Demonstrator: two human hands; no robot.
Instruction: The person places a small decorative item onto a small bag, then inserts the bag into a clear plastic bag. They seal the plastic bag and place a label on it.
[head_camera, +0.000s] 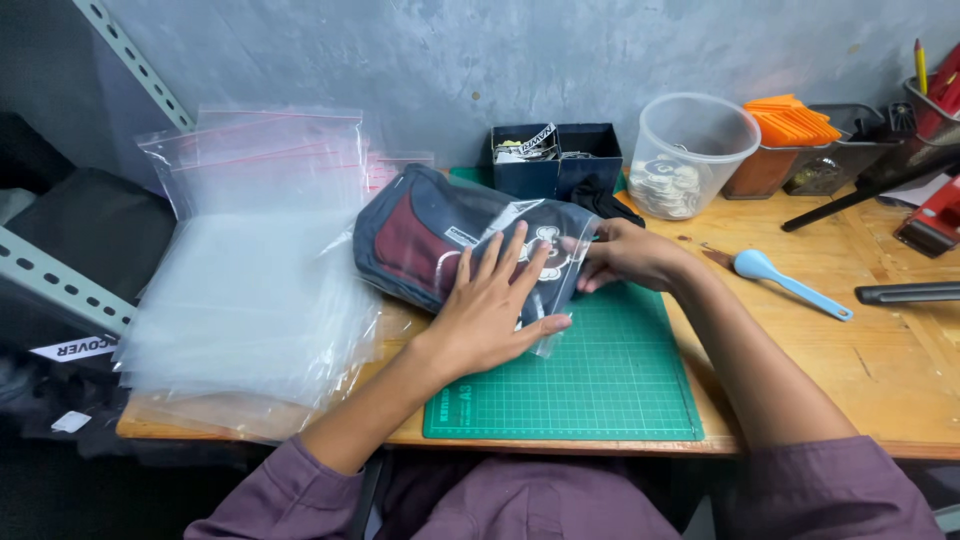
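Right fingers (592, 262) hidden behind bagged garment (440, 240).

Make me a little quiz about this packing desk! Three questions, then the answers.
1. True or false: the left hand lies flat on the bagged garment.
2. What lies under the bagged garment's near end? A) green mat B) red tray C) newspaper
3. Fill in: the stack of clear bags sits to the ____ of the garment.

Key
1. True. The right hand pinches the bag's end.
2. A.
3. Left. The blue spoon and the clear tub are on the right.
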